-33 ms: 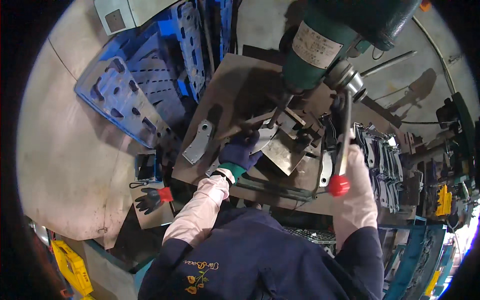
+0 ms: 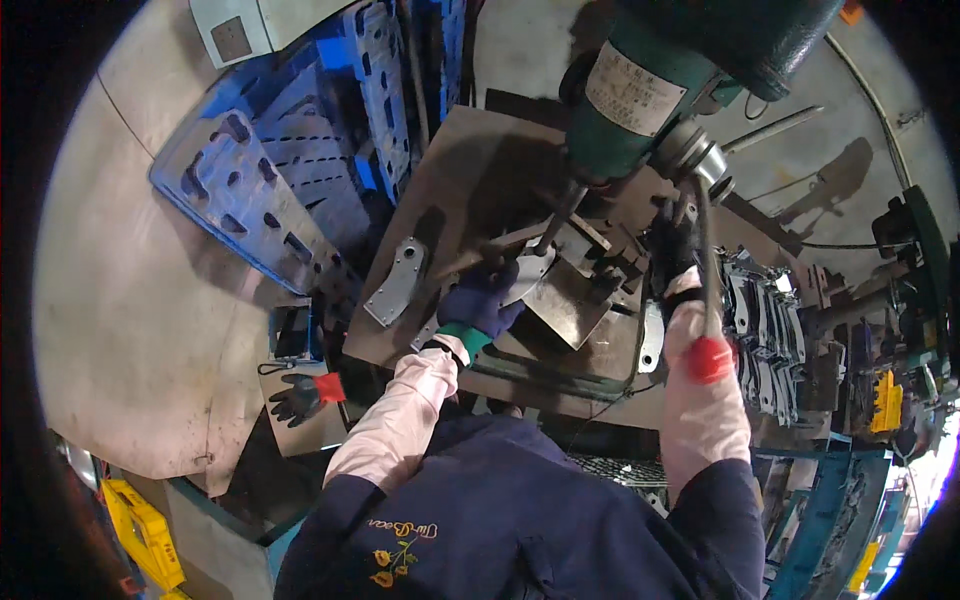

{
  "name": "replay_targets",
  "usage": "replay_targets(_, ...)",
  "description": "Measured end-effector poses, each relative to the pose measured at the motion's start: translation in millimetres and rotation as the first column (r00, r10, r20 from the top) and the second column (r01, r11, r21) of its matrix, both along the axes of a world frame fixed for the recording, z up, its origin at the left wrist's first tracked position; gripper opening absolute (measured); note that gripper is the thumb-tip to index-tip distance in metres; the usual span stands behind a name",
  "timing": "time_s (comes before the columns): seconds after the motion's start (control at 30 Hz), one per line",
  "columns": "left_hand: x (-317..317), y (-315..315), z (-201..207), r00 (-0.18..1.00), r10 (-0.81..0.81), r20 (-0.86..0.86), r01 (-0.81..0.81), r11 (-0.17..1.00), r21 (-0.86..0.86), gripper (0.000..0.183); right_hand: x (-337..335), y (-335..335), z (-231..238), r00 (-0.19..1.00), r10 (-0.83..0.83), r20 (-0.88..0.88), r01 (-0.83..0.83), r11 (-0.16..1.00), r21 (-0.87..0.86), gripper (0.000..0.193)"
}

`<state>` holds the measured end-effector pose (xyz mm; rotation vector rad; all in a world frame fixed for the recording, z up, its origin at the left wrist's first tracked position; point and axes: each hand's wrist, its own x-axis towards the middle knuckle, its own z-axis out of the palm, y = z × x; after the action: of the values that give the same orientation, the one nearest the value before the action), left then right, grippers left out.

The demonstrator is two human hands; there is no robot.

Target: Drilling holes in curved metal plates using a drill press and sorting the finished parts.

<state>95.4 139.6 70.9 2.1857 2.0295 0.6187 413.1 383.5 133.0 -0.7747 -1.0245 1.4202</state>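
Observation:
My left hand [image 2: 482, 303], in a dark blue glove with a green cuff, grips the near end of a curved grey metal plate [image 2: 528, 277]. The plate lies against a steel fixture block [image 2: 568, 303], under the drill spindle [image 2: 560, 220] of a green drill press [image 2: 612, 125]. My right hand [image 2: 676, 246], gloved in black, is up beside the press's feed lever [image 2: 711, 265]. The red knob [image 2: 709, 360] of that lever hangs over my right forearm. The fingers of this hand are dark and blurred; whether they close on anything cannot be made out.
A similar loose plate [image 2: 399, 283] lies left on the worktable [image 2: 462, 150], another plate [image 2: 651, 337] right of the fixture. Stacked metal parts [image 2: 765, 335] fill the right side. Blue plastic pallets [image 2: 235, 195] lean at the left, above a black-and-red glove [image 2: 305, 397].
The feed lever's red knob has swung a little to the right and up. My right hand has moved up, away from the plates at the right. My left hand has stayed put.

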Motion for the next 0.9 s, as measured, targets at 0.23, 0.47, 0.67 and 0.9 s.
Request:
replay_targets(0.23,1,3,5,0.998,-0.056,0.029,0.056,0.998,0.025,0.076,-89,-189,98,0.845,0.027,0.534,-0.073,0.995,0.064,0.032)
replay_targets(0.47,-2,2,1,1.000,-0.024,-0.021,0.027,0.990,0.141,0.074,-103,-244,215,0.914,0.382,-0.137,-0.395,0.915,-0.081,0.024)
replay_targets(0.67,-22,-46,19,0.960,-0.181,0.214,0.155,0.979,0.133,0.070,-87,-224,253,0.801,0.349,-0.486,-0.414,0.910,-0.028,0.032)
replay_targets(0.9,-53,-142,-12,0.987,-0.101,0.127,0.076,0.980,0.185,0.065,-77,-199,265,0.528,0.565,-0.634,-0.751,0.660,-0.037,0.054)
